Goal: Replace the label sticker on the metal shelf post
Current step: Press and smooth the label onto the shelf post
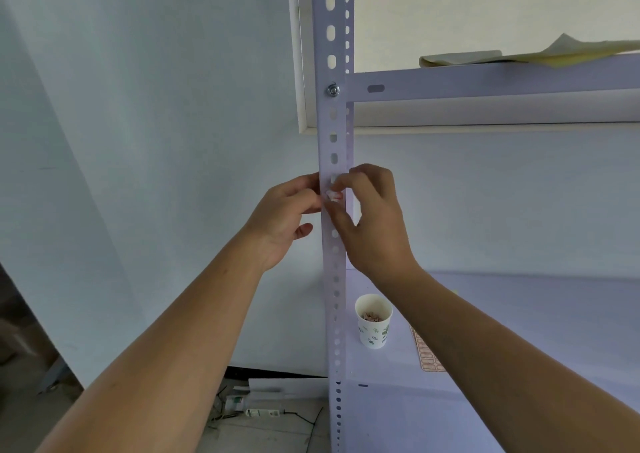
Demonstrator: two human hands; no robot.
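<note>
A white perforated metal shelf post (333, 133) runs top to bottom through the middle of the head view. A small pink-and-white label sticker (334, 195) sits on its front face at hand height. My right hand (372, 224) pinches the sticker between thumb and forefinger. My left hand (289, 217) is at the post's left edge, its curled fingertips touching the sticker from the left. How much of the sticker adheres to the post is hidden by my fingers.
A paper cup (373, 321) holding small scraps stands on the lower shelf (519, 314) just right of the post. A sheet of labels (427, 355) lies behind my right forearm. Yellow cloth (519, 55) lies on the upper shelf. Tubes and cables lie on the floor (263, 407).
</note>
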